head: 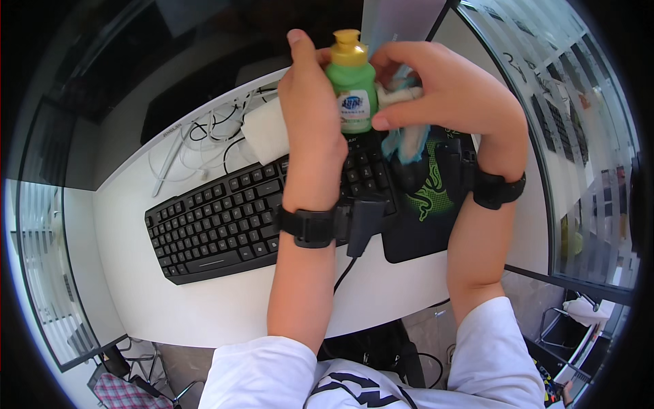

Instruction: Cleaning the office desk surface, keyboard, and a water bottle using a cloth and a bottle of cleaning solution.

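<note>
My left hand [311, 97] is closed around a small green plastic bottle [352, 87] with a gold flip cap, held upright above the keyboard. The bottle's label bears writing. Close to its right side is my right hand [429, 87], with a crumpled white and light-blue cloth [409, 138] gripped between thumb and fingers; part of the cloth hangs down. My right thumb tip is beside the bottle; whether it touches cannot be told. Each wrist wears a black strap with a black device on it.
A black keyboard [219, 225] lies on the white desk [219, 312]. Right of it, a dark mouse [411, 176] rests on a black and green mouse pad [424, 237]. Behind are a white box-like object [265, 130], tangled cables [209, 130] and a large dark monitor [153, 66]. A glass partition [577, 128] stands at right.
</note>
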Demonstrator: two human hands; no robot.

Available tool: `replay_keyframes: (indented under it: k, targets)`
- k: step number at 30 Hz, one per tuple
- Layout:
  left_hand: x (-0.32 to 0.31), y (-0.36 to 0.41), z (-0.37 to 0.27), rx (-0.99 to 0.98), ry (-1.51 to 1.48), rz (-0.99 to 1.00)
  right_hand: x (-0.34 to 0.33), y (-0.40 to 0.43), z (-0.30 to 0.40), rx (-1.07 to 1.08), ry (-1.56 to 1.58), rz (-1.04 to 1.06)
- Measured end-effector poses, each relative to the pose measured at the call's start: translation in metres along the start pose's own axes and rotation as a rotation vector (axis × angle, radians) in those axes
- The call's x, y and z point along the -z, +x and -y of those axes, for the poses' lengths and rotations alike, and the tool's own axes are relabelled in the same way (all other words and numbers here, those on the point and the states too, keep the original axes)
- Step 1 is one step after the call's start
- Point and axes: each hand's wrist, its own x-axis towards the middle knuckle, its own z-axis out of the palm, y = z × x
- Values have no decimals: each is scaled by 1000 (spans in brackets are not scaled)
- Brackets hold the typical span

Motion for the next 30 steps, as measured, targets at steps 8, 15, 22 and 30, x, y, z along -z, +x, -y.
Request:
replay_keyframes:
  k: [8,15,22,30]
  targets:
    - [1,-5,-16,-5,-9,269,5,5,-1,-54,87,-180]
    - [2,-6,-17,-21,-130,417,41,4,78,-545,523,-430]
    - [9,-2,-18,16,-137,405,13,-1,28,130,122,-151]
    - [5,-12,-30,52,-141,432,10,-2,12,79,197,-264]
